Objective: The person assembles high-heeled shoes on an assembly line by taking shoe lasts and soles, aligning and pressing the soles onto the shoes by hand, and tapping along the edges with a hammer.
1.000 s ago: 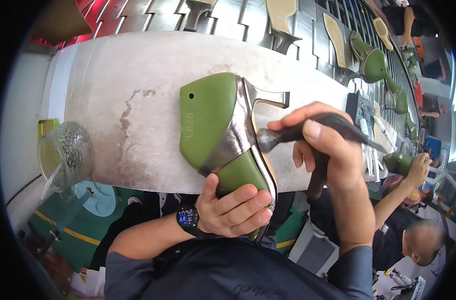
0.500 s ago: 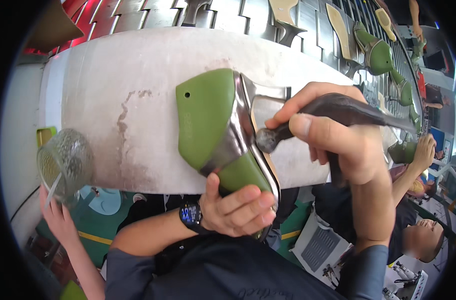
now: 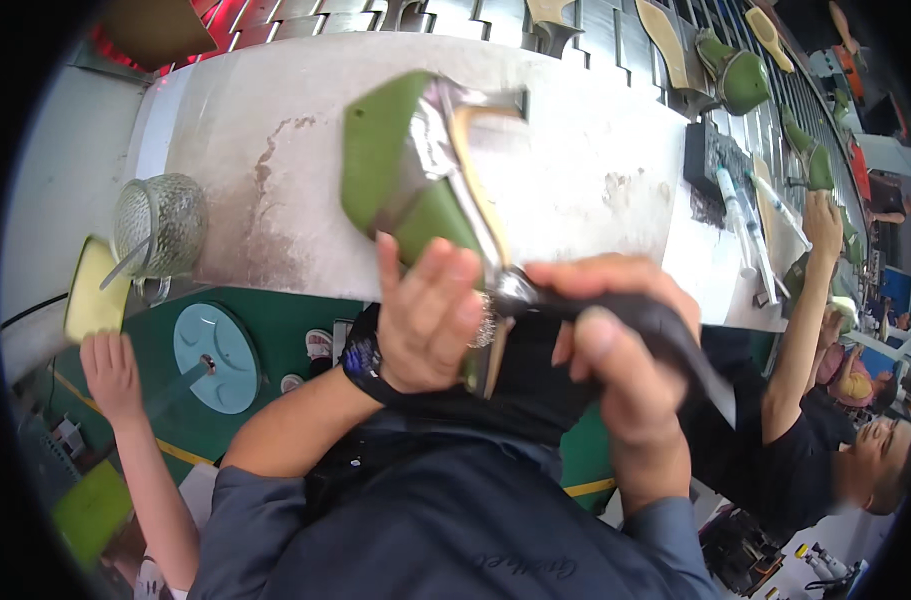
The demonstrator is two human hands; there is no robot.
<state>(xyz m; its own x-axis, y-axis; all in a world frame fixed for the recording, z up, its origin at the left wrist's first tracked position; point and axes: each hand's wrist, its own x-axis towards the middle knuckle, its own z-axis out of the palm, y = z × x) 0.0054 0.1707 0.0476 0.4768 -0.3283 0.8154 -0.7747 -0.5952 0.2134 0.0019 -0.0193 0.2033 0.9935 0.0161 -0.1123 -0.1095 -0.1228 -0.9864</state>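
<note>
My left hand [image 3: 430, 325] grips the toe end of a heeled shoe [image 3: 430, 150], its fingers laid along the forefoot. The shoe is on a green last, with a metallic band across it and a tan sole edge. It lies on its side, heel toward the right, its toe end reaching over the table's near edge. In my right hand [image 3: 625, 350] is a hammer [image 3: 515, 290] with a dark curved handle. The hammer's head is at the sole edge near the toe, close to my left fingertips; motion blur hides whether it touches.
A pale worktable [image 3: 585, 180] carries a textured glass jar [image 3: 162, 225] at left and syringes [image 3: 745, 225] by a black block at right. Beyond runs a slatted metal conveyor [image 3: 455, 20] with more lasted shoes [image 3: 740, 75]. Another person's hand [image 3: 112, 370] touches a pale yellow piece [image 3: 97, 290].
The hammer has moved from the shoe's middle down toward the toe. My view has shifted, with the table higher in it. At left, the other person's hand is now at the yellow piece, below the jar.
</note>
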